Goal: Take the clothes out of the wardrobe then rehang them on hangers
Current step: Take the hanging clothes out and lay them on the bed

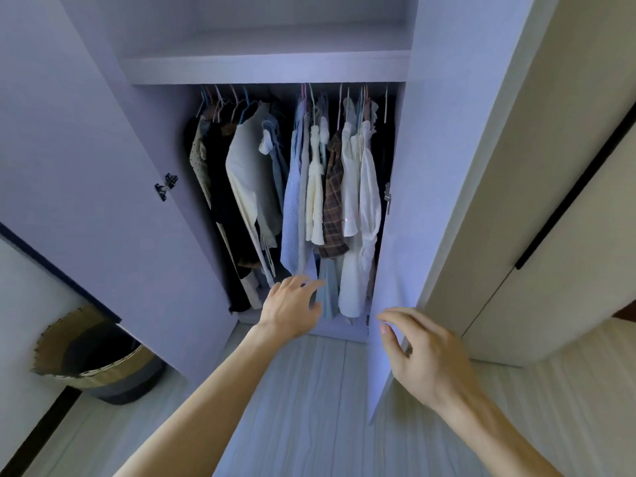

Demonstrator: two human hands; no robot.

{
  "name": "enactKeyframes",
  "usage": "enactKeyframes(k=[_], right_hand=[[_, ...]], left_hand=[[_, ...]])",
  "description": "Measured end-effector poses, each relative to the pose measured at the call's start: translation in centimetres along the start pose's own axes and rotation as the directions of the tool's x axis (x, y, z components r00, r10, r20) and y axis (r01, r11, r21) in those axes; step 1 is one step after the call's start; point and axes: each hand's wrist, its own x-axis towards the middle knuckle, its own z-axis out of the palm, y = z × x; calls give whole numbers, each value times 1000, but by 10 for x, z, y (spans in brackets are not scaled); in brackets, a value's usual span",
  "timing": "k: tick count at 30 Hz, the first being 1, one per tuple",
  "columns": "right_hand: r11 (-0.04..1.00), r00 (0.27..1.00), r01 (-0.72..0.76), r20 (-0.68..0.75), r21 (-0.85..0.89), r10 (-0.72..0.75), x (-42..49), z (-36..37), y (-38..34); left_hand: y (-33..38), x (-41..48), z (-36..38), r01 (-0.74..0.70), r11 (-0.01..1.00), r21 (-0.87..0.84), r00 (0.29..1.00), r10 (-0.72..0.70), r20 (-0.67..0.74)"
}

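Note:
The wardrobe (265, 68) stands open in front of me, both doors swung out. Several garments hang on hangers from its rail: dark and cream pieces on the left (241, 173), a light blue shirt (292, 201), a brown plaid shirt (333, 204) and white blouses (361, 215) on the right. My left hand (292, 306) reaches toward the hems of the blue garments, fingers apart, holding nothing. My right hand (418, 352) hovers at the edge of the right door (406, 201), fingers curled loosely and apart, with nothing in it.
The left door (103, 201) swings out to the left. A woven laundry basket (99, 363) stands on the floor at lower left. A cream cabinet front with a black handle (568, 208) is on the right. Pale wood floor (309, 407) lies below.

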Motion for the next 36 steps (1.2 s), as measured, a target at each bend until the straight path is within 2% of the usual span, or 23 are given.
enactKeyframes(k=[3, 6, 13, 19, 23, 29, 32, 36], right_hand=[[1000, 984, 14, 179, -6, -12, 19, 26, -8], [998, 947, 64, 315, -10, -57, 46, 58, -20], [986, 912, 163, 379, 20, -159, 140, 133, -68], [974, 925, 221, 328, -44, -194, 252, 194, -114], [949, 929, 278, 292, -150, -226, 327, 220, -143], [886, 944, 330, 137, -324, -302, 429, 240, -183], [854, 923, 356, 1, -380, -384, 473, 247, -201], [784, 909, 331, -45, -525, -414, 535, 263, -208]], left_hand=[[-35, -17, 3, 153, 988, -10, 985, -152, 79], [-69, -31, -8, 271, 962, -30, 959, -267, 89], [-160, -24, -65, 430, 901, -62, 902, -432, -20], [-253, 39, -121, 429, 897, -107, 889, -440, -130], [-311, 96, -161, 398, 912, -104, 899, -410, -154], [-367, 179, -207, 286, 945, -161, 921, -318, -227], [-381, 215, -217, 242, 942, -234, 930, -294, -220], [-397, 262, -220, 202, 885, -418, 932, -305, -196]])
